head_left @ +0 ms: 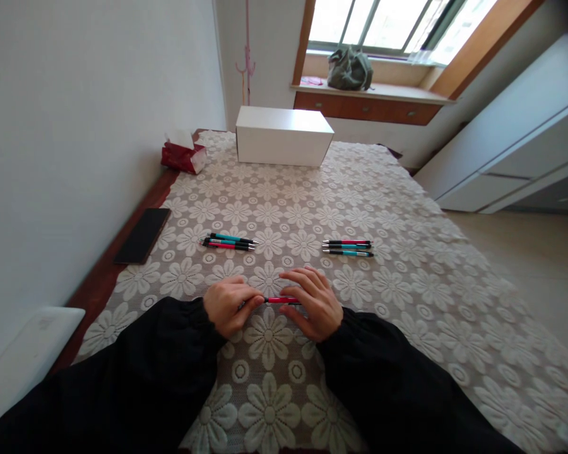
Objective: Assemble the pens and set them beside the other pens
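Both hands grasp one red pen point(281, 300) held level just above the near part of the lace tablecloth point(407, 296): the left hand point(228, 305) pinches its left end, the right hand point(315, 301) its right (fingers curled over it). Farther off lie a left pen cluster point(228, 241) and a right pen cluster point(348, 247).

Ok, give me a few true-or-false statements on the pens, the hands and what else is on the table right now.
1. Both hands hold one red pen between them. True: left hand and right hand grip its ends.
2. The left pen group holds five pens. False: three.
3. The right pen group lies apart from the hands. True.
4. The white box stands at the near edge. False: at the far end.
5. A dark phone lies on the right. False: left, by the wall.
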The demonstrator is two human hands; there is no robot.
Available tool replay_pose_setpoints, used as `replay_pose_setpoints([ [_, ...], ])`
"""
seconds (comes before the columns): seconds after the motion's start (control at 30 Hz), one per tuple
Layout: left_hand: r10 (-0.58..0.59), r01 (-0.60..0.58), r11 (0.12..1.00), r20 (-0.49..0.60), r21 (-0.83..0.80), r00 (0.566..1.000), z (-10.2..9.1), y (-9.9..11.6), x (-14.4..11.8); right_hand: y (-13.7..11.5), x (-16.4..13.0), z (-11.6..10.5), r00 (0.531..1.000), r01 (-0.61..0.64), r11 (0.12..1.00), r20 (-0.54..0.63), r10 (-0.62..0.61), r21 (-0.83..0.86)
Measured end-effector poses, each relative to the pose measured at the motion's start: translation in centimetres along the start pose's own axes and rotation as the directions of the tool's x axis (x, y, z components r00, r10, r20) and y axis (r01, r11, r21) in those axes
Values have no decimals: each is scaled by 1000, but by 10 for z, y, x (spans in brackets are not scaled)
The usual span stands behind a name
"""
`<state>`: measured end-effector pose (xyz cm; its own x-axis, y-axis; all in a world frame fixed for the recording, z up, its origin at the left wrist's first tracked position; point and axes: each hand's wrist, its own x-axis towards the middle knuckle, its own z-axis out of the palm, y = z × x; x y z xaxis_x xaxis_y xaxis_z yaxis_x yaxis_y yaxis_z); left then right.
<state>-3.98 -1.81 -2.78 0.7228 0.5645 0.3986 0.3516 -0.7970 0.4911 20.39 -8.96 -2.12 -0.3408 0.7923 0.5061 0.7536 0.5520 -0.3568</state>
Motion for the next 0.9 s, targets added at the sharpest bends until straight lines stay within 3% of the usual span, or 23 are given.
replay_pose_setpoints([
  [0.63,-20,19,999,19,31,1000,0,-1,0,6,1,0,999,15,999,42,-13,-49],
  [0.9,-117,118,988,-12,97,993,0,-1,-1,47,0,-20,997,32,988,80,-20,-149],
])
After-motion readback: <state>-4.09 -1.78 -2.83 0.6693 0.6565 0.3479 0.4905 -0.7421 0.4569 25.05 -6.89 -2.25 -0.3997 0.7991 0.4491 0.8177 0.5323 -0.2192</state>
